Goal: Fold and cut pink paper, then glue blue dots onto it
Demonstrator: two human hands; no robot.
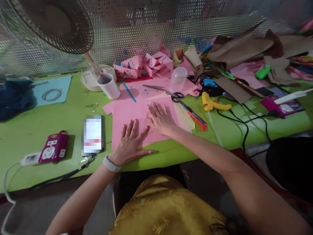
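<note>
A pink paper sheet [127, 109] lies in front of me on the green table. My left hand [130, 140], with a pale band at the wrist, rests on its lower part, fingers spread and thumb near the table edge. Further up, my right hand [160, 119] presses flat on the same sheet, fingers stretched out. Neither hand grips anything. Just beyond the right hand are black-handled scissors [177, 96] and a box cutter [195, 117] with an orange-red handle. A blue strip [128, 90] lies across more pink paper behind.
A phone [93, 135] and a purple power socket [55, 147] are on the left. Behind stand a fan [56, 23], a white cup [109, 86], a clear plastic cup [178, 80] and folded pink paper pieces [132, 67]. A yellow glue gun [212, 103] with cables lies right.
</note>
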